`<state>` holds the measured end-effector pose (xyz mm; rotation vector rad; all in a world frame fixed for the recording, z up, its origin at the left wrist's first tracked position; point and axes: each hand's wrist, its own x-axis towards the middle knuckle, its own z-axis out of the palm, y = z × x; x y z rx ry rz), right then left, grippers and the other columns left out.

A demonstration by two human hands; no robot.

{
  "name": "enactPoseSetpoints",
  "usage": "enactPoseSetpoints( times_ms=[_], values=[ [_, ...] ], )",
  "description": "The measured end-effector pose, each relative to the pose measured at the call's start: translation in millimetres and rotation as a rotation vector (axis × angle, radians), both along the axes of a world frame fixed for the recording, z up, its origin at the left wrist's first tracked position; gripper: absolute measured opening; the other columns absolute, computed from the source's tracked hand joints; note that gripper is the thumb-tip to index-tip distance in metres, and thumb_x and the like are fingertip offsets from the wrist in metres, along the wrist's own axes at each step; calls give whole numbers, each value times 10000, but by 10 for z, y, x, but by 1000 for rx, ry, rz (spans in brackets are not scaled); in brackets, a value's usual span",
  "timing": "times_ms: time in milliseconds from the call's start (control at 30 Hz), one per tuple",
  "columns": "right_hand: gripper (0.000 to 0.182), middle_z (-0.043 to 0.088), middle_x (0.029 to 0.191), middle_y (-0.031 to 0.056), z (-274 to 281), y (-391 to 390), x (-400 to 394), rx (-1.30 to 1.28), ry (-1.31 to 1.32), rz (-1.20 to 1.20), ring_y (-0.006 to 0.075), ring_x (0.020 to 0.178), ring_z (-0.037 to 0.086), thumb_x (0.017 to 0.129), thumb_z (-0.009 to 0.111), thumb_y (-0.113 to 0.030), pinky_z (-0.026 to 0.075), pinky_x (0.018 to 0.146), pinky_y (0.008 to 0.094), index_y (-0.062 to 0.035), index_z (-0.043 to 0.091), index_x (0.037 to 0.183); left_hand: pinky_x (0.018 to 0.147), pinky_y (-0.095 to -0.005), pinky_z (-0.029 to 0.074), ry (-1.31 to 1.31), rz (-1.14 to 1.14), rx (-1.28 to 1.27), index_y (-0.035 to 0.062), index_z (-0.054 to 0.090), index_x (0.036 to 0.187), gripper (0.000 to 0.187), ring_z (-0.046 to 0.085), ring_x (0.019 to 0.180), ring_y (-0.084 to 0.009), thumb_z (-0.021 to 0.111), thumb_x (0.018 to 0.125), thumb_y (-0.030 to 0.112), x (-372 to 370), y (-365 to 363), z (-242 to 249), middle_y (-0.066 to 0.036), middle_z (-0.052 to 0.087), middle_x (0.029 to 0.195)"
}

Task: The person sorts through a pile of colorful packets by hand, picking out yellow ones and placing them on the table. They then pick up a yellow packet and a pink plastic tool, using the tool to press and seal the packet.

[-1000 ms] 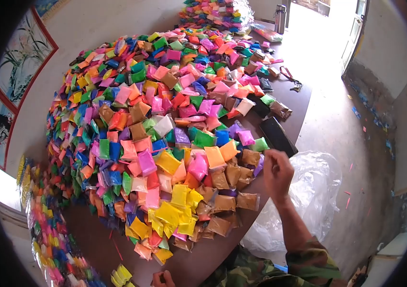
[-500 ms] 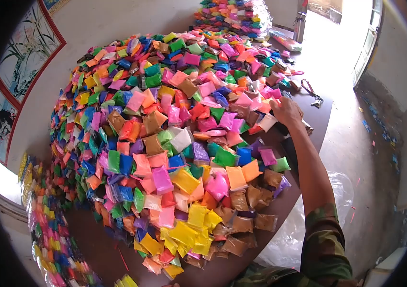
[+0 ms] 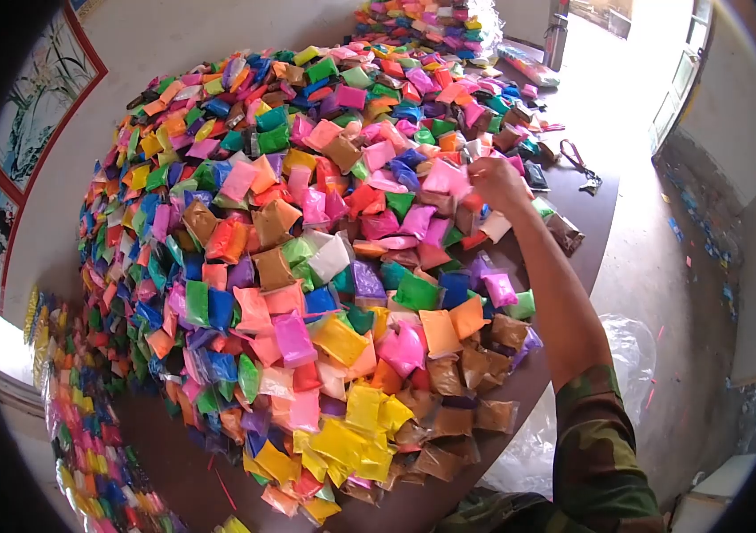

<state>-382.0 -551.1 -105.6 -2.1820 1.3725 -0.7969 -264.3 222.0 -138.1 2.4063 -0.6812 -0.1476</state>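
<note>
My right hand [image 3: 497, 185] reaches over the right side of a big heap of small plastic packets in many colours. Its fingers are closed at the right edge of a pink packet [image 3: 446, 178] and seem to pinch it; the fingertips are partly hidden. Just below the hand lie a white-and-red packet [image 3: 493, 226] and a brown packet [image 3: 467, 218]. Nearer to me, yellow packets [image 3: 348, 437] are grouped together, with brown packets [image 3: 449, 417] beside them. My left hand is out of view.
The heap covers most of a dark brown table [image 3: 178, 453]. Keys on a strap [image 3: 584, 173] lie near its right edge, and a metal flask [image 3: 555, 43] stands at the back. Clear plastic sheeting [image 3: 529, 453] is by the floor at right. More packets [image 3: 98, 444] fill plastic at left.
My right hand has moved left and slightly up, from the heap's right edge to the pink packet. The view has shifted a little, so the heap appears farther left and higher.
</note>
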Motion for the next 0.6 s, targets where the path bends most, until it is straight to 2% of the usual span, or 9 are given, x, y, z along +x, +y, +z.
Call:
enactPoseSetpoints(
  times_ms=[67,100,133,200,300,400,433,533,600],
  values=[
    [264,770,983,153,-12,220,174,-69,-62,62,348,903,749,853,665,-225,586,818,452,-198,807,1073,619,-355,532,-15,-8,30,6,703,943,284,639,672,-213,758,961,284,-32,-120,165,-116,697,782],
    [260,765,940,154,97,459,236,-48,-193,83,330,877,751,873,653,-168,577,784,438,-171,800,1087,615,-354,529,-25,-9,24,2,697,938,278,633,666,-209,754,965,273,-43,-152,184,-115,692,774],
    [238,765,919,137,-83,422,317,82,-372,195,280,825,746,895,650,-95,569,747,410,-101,782,1092,610,-352,525,-35,-10,18,-1,691,933,272,628,660,-206,751,969,262,-51,-176,190,-114,687,765],
    [226,756,912,93,149,765,342,221,-522,252,191,795,722,935,660,-80,565,704,356,-19,749,1133,601,-350,519,-49,-20,10,-6,682,927,262,619,649,-202,744,975,244,-54,-134,162,-112,677,751],
    [263,730,962,66,498,1095,289,471,-589,320,130,799,684,963,660,-67,560,675,293,25,706,1204,590,-348,513,-77,-55,3,-6,678,930,254,608,632,-201,740,979,235,-14,-65,91,-111,666,736],
    [296,712,1007,64,650,1302,200,573,-660,360,103,825,664,976,663,-73,571,686,258,29,678,1253,583,-350,509,-89,-68,15,1,682,933,259,603,620,-204,739,980,249,-13,-67,113,-115,661,729],
    [304,694,1040,61,614,1379,229,532,-714,347,108,852,658,972,667,-55,590,712,261,24,671,1266,583,-351,509,-65,-51,26,3,683,929,263,606,621,-205,738,981,255,-13,-54,108,-118,663,729],
    [304,694,1039,51,675,1572,158,537,-647,291,115,890,674,973,671,-61,599,731,265,22,672,1266,585,-357,512,-63,-38,30,9,687,911,280,613,624,-209,737,981,275,-27,-91,144,-123,668,731],
    [306,687,1058,52,571,1601,134,586,-700,294,113,910,685,979,677,-64,605,748,261,32,664,1269,587,-361,514,-79,-39,22,11,688,899,289,616,627,-211,737,980,285,-27,-87,150,-124,671,732]
  ],
)
